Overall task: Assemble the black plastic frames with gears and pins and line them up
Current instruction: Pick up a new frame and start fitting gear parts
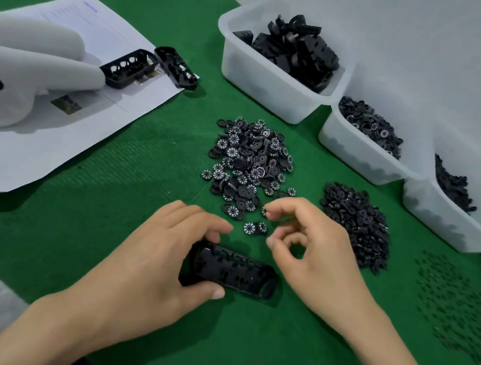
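My left hand [165, 243] is gripping the black frame [234, 269] by its left end, fingers curling over the far edge and thumb pressing the near edge. The frame is lying flat on the green worktop [111, 184]. My right hand [310, 245] is hovering just past the frame's right end with its grip loose and holding nothing, forefinger reaching the edge of the gear pile [250, 165].

Numbered gear pile [249, 165] is blocking 12 o'clock of the frame [234, 268], plain gear pile [355, 223] crowding 2, scattered pins [460, 309] lying at 3. Bare green mat [91, 224] is lying open at 6 and 9.
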